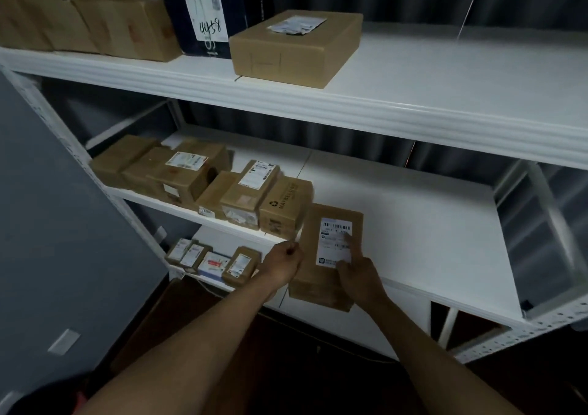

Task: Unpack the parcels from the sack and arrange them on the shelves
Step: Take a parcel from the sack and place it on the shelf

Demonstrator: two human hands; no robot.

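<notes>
A brown cardboard parcel (318, 274) with a white barcode label lies on the middle shelf (413, 223) at its front edge, just right of a row of brown parcels (283, 207). My right hand (358, 279) grips its near right side, with the forefinger stretched over the label. My left hand (283, 263) holds its left edge with curled fingers. The sack is out of view.
The top shelf (413, 89) carries a flat brown box (296, 48), a dark tall box (206, 10) and large cartons (86, 16) at left. Small labelled parcels (213, 263) sit on the lower shelf. A grey wall (47, 223) stands at left. Bare shelf stretches rightward.
</notes>
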